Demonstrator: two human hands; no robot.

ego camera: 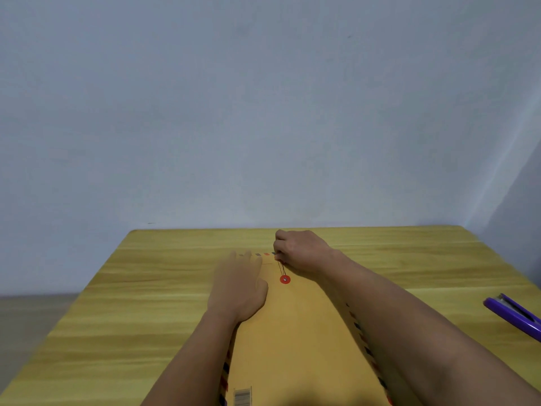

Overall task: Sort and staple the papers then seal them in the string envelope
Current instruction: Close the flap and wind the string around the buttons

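Envelope (295, 332) of brown paper lies lengthwise on the wooden table (146, 288), its striped-edged flap end pointing away from the person and a barcode at the near end. Left hand (238, 285) lies flat on the envelope's far left part with fingers straight, pressing it down, while the right hand (298, 249) has its fingers curled at the flap end, pinching the thin string (281, 268) that runs down to the red button (284, 279). Purple stapler (513, 315) sits on the table well to the right, apart from both arms.
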